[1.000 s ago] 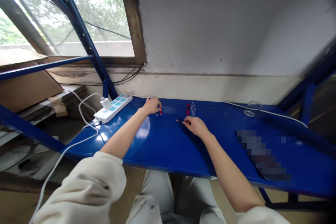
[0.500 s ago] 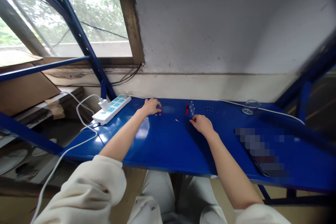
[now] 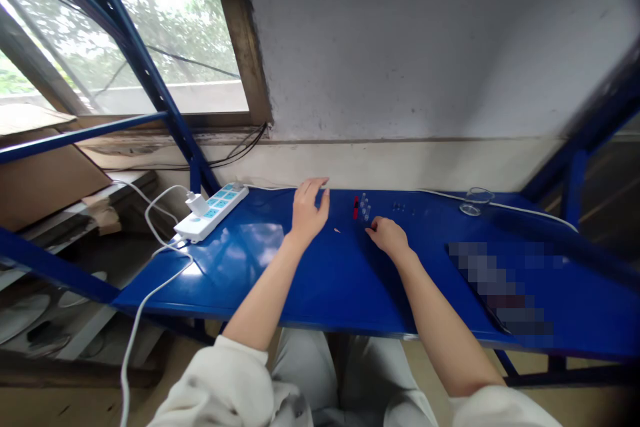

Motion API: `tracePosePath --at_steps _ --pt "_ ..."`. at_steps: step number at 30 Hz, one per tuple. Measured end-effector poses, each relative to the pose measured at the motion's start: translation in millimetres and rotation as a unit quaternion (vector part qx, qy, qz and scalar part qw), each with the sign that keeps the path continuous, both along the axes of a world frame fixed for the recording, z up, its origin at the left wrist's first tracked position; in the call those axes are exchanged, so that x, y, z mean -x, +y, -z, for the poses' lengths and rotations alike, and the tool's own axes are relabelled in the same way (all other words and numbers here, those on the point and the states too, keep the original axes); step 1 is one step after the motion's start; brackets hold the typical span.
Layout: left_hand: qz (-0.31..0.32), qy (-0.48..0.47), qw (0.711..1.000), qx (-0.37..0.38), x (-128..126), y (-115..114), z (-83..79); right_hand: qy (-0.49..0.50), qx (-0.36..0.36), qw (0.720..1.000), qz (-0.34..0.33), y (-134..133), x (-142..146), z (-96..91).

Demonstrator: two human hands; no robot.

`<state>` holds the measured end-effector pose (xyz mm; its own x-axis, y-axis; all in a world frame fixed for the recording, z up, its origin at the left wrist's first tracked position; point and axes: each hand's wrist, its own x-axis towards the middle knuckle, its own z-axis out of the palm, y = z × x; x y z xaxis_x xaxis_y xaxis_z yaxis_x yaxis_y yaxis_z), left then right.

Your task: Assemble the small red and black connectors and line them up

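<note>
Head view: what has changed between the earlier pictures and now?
The left hand has opened and swung right; the red item formerly beneath it no longer shows. The right hand has moved right, away from the small pale piece. The power strip and clear pieces stayed put.

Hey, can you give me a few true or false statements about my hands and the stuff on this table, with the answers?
1. A white plug sits in the power strip. True.
2. The power strip is at the right end of the table. False: it is at the left end.
3. The right hand is nearer than the left hand to the cluster of small clear pieces. True.
4. The left hand is gripping the red item. False: its thumb and fingers are apart, away from the red item.
5. The red item is beside the cluster of small clear pieces. True.
6. The tabletop is white. False: it is blue.
</note>
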<state>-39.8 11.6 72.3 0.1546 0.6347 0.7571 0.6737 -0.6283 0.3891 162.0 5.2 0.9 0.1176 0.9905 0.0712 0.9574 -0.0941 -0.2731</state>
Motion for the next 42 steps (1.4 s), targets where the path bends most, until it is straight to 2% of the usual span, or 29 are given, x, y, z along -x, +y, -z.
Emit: tracePosePath --at_steps 3,7,11,15,21,26,32,35,39,42 --pt "-0.007 -0.016 0.999 0.031 -28 -7 25.7 -0.007 -0.033 0.999 -0.003 2 0 5.0" --pt "-0.001 0.107 0.985 0.136 -48 -3 59.5 -0.01 -0.06 0.998 0.003 3 2 8.1" --pt "-0.002 0.204 0.962 0.182 -52 7 75.9 -0.006 -0.068 0.998 0.017 5 5 8.2" --pt "0.006 0.246 0.955 0.165 -55 16 74.0 0.009 -0.083 0.996 0.025 10 5 11.8" --pt "-0.001 0.186 0.972 0.144 -54 22 64.0 0.031 -0.103 0.993 0.048 18 6 19.4" --pt "0.021 0.034 0.986 0.162 -39 19 62.4 0.058 -0.113 0.99 0.061 22 7 21.1" --pt "0.04 -0.134 0.98 0.14 -26 0 63.6 0.096 -0.133 0.985 0.06 25 5 24.5" --pt "0.031 -0.179 0.973 0.139 -24 -5 67.5 0.106 -0.144 0.983 0.029 22 6 23.8" --pt "0.038 -0.187 0.972 0.135 -23 -4 72.0 0.088 -0.181 0.977 -0.075 13 13 19.3" --pt "0.043 -0.182 0.974 0.13 -23 -3 73.8 0.08 -0.202 0.968 -0.126 8 19 16.1"
